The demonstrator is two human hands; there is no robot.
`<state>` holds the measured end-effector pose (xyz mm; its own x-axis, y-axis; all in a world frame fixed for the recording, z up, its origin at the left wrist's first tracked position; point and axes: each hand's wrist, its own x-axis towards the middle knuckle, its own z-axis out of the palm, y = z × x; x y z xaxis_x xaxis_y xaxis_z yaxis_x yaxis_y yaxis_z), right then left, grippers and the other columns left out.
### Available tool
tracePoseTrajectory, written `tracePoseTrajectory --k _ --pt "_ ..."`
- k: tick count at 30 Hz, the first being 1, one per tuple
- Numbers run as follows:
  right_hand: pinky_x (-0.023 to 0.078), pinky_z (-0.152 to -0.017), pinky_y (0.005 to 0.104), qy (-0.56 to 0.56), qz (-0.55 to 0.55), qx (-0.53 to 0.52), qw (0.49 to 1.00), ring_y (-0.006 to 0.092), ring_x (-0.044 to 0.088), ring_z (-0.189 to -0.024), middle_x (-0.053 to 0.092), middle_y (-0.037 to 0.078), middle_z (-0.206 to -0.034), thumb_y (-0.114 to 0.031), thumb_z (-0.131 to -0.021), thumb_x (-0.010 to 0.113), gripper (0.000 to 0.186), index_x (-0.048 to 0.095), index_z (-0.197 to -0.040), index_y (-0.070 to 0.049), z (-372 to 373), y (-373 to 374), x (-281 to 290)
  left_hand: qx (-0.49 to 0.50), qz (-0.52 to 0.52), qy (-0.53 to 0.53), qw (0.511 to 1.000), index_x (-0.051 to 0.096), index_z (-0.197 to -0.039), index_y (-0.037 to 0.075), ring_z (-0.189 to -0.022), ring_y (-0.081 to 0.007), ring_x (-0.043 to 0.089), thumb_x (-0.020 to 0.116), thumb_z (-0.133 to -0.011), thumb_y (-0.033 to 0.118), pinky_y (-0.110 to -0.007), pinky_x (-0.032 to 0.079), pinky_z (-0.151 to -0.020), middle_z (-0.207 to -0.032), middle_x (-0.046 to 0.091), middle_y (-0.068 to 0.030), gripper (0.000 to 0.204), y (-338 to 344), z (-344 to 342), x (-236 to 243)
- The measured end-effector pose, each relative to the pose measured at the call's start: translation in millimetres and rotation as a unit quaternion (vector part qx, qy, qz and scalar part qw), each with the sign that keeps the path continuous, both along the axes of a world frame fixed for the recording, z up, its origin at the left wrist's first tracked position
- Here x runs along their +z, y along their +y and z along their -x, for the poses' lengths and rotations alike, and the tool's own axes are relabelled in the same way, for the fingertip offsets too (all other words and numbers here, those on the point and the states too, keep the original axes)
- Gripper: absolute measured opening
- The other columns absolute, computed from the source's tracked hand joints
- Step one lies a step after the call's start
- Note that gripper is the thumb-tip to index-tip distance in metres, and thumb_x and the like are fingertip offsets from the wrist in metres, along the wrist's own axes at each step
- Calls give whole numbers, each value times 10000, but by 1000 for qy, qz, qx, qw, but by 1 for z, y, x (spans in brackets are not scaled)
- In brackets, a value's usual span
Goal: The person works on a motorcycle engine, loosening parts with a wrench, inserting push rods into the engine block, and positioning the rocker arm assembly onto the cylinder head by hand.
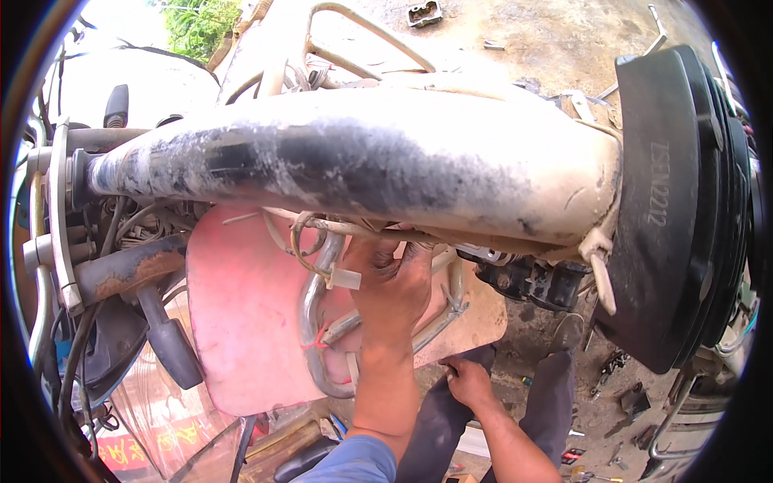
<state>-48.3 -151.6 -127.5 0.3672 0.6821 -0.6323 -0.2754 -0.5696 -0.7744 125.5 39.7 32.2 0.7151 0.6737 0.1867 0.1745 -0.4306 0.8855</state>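
A thick frame tube (322,161) of a motorcycle-like vehicle, dusty tan with worn black paint, crosses in front of me. My left hand (390,278) reaches up beneath it, beside thin cables and a bent metal bar (310,310). Its fingertips are hidden behind the tube's lower edge, so what they touch does not show. A pale tag (346,278) on a loop of wire hangs by that hand. Lower down, my right hand (469,382) is by my thigh with its fingers curled together; whatever may be in them is too small to make out.
Behind the bar stands a faded red panel (233,322). A black curved part (660,209) closes the right side, near a black mechanical part (531,282). Handlebar-end tubes and a rusty cylinder (133,266) sit at left. Tools and small parts lie on the dirty floor (555,40).
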Motion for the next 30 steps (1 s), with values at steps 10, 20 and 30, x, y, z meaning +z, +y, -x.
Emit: tracePoseTrajectory --k 10,20,30 --pt "570 -869 474 -9 -4 1 1000 401 715 -1009 751 200 -1056 -153 -933 667 281 762 -1198 -144 8 -4 -9 47 104 14 993 706 -1070 -56 -917 -110 703 735 -912 -47 -263 548 -820 -1001 780 -82 161 -9 -5 6" --pt "565 -866 478 12 4 6 1000 401 714 -1014 748 205 -1060 -146 -933 666 266 769 -1178 -132 -3 2 0 -17 19 10 1000 705 -1087 -62 -913 -132 711 731 -922 -34 -273 552 -810 -1017 779 -90 170 8 -1 -4" --pt "565 -861 478 10 2 4 1000 410 715 -995 747 210 -1049 -154 -931 677 256 773 -1166 -124 -2 3 -2 -10 71 -21 997 712 -1080 -50 -902 -112 698 750 -898 -46 -261 540 -804 -1011 773 -77 186 3 -3 -7"
